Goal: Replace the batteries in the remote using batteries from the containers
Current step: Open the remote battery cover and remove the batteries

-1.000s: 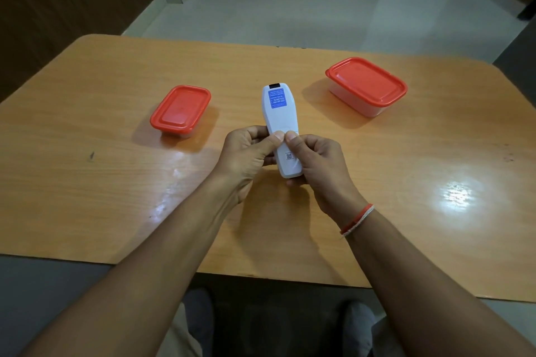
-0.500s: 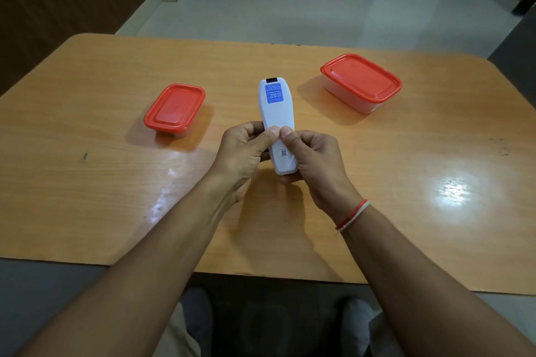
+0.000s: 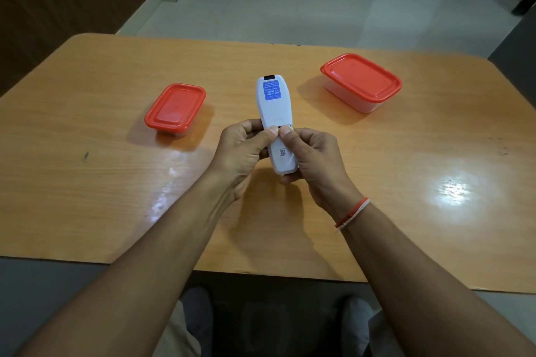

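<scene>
A white remote (image 3: 272, 109) with a blue sticker is held back-side up above the table's middle. My left hand (image 3: 242, 151) grips its left side and my right hand (image 3: 311, 158) grips its right side and lower end. Both thumbs press side by side on the back cover, where a narrow dark gap shows at the cover's upper edge. A small container with a red lid (image 3: 175, 109) stands to the left of the remote. A larger container with a red lid (image 3: 361, 81) stands to the right. Both lids are on, so their contents are hidden.
The wooden table (image 3: 87, 197) spans the view, with its near edge just above my knees. A glare spot lies at the right. Chair legs on castors stand on the tiled floor beyond the far edge.
My thumbs have pushed the back cover slightly toward me, and a thin gap has appeared at its upper edge. The containers have not moved.
</scene>
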